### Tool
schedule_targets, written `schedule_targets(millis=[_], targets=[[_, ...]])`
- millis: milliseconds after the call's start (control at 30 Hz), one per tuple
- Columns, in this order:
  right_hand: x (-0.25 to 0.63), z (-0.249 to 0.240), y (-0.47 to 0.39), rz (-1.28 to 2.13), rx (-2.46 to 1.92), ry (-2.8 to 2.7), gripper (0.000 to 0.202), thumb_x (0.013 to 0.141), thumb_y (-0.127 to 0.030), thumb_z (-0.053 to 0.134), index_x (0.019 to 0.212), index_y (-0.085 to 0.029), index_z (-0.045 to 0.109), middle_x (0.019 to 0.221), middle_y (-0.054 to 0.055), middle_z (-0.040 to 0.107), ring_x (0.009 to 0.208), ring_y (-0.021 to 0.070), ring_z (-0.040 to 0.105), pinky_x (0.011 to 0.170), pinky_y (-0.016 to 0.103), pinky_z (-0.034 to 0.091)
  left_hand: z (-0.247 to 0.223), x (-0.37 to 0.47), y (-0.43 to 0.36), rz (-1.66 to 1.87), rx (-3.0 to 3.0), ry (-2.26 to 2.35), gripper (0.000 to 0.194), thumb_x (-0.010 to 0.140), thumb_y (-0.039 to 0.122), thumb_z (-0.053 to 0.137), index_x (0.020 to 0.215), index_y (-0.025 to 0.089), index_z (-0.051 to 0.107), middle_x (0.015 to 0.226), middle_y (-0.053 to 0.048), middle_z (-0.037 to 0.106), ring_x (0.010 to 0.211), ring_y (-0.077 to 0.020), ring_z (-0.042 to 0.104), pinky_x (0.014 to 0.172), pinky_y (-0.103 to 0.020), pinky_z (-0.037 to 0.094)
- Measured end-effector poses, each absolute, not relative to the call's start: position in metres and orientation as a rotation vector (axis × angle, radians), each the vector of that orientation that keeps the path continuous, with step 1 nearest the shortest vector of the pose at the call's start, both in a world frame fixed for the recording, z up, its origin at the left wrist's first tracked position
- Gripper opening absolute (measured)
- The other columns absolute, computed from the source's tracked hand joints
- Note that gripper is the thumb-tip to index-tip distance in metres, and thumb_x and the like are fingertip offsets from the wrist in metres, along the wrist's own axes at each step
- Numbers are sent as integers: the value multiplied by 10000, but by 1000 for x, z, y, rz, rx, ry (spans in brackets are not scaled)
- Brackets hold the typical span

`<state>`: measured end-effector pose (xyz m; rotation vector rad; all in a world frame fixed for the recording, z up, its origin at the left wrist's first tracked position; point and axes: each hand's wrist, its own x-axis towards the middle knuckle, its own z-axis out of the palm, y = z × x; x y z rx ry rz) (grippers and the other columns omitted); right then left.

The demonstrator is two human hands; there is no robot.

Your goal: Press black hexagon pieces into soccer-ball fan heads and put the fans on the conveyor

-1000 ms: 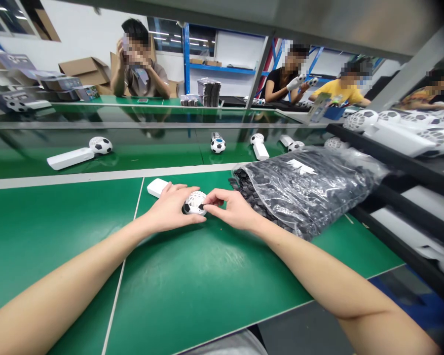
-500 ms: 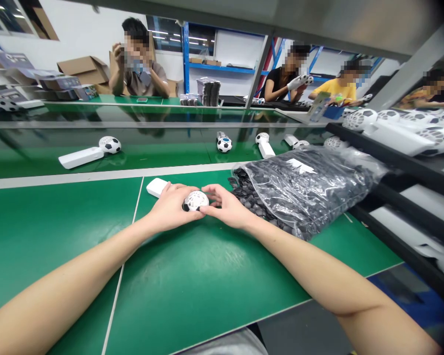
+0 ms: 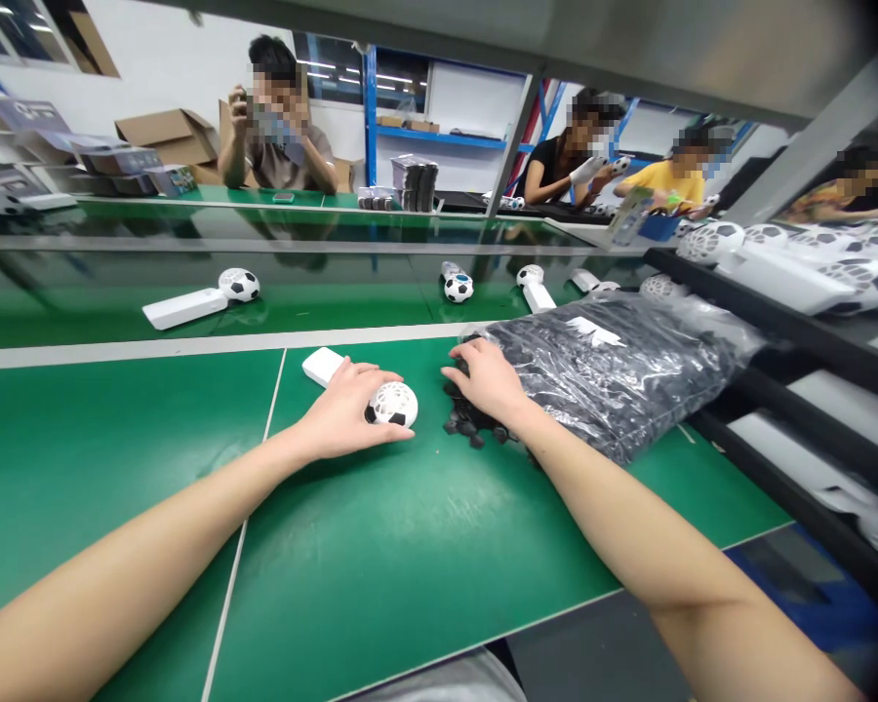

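My left hand (image 3: 343, 414) is wrapped round a white handheld fan with a football-patterned head (image 3: 395, 402). The fan's white handle (image 3: 323, 367) sticks out past my fingers, toward the back left, and its round head shows between thumb and forefinger. My right hand (image 3: 489, 380) is over small black plastic pieces (image 3: 469, 424) at the mouth of a clear bag (image 3: 629, 366). Its thumb and fingers are apart and partly curled, and I see no piece between them.
Beyond the green table (image 3: 380, 556), a belt carries several similar fans, including one at the left (image 3: 190, 307). A black rack (image 3: 797, 302) with more fans stands at the right. Several people sit across the line, near stacked boxes (image 3: 109, 161).
My right hand has left the fan head and moved right to the black pieces. My left hand keeps its hold, with the thumb straighter. The fans on the belt have shifted right.
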<state>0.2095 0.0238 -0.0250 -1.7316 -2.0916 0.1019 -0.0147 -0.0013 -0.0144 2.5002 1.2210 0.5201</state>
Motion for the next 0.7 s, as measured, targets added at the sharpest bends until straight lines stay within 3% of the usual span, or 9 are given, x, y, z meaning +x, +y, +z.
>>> schedule_targets(millis=[100, 233, 300, 433, 600, 700], targets=[[218, -27, 26, -151, -1948, -2197, 264, 817, -313, 507, 1015, -162, 593, 1011, 134, 570, 982, 274, 507, 769, 373, 429, -10, -17, -1, 433, 2487, 1204, 624, 670, 562, 588, 1168, 198, 496, 1226, -108, 501, 1216, -331, 322, 1012, -523, 188], [216, -28, 24, -116, -1930, -2328, 173, 832, -244, 482, 924, -185, 615, 917, 97, 605, 859, 227, 564, 676, 301, 425, -6, -17, -5, 295, 2437, 1119, 582, 704, 426, 594, 1229, 238, 427, 1349, -79, 392, 1322, -319, 127, 1038, -536, 135], [214, -27, 23, -98, -1916, -2341, 143, 827, -241, 494, 872, -186, 618, 880, 83, 612, 823, 212, 577, 659, 284, 416, -9, -13, -9, 328, 2394, 1175, 617, 695, 439, 601, 1239, 226, 406, 1392, -91, 323, 1331, -316, 90, 1044, -535, 138], [212, -23, 21, -45, -1868, -2351, 128, 818, -283, 522, 844, -194, 610, 852, 58, 613, 779, 189, 582, 634, 261, 401, -17, -6, -12, 460, 2331, 1240, 607, 685, 471, 605, 1198, 199, 430, 1397, -118, 298, 1336, -309, 76, 1050, -511, 178], [210, -21, 19, 89, -1730, -2389, 129, 827, -244, 509, 838, -191, 626, 851, 48, 601, 779, 156, 576, 689, 238, 403, -17, -16, -3, 512, 2331, 1073, 511, 716, 257, 549, 1204, 240, 399, 1351, -55, 384, 1336, -235, 148, 1069, -438, 199], [209, -20, 17, 41, -1732, -2375, 162, 836, -236, 490, 849, -193, 646, 881, 65, 595, 809, 173, 559, 708, 257, 411, -17, -21, 1, 540, 2295, 1066, 519, 704, 210, 532, 1203, 252, 398, 1352, -42, 385, 1335, -212, 160, 1069, -411, 207]])
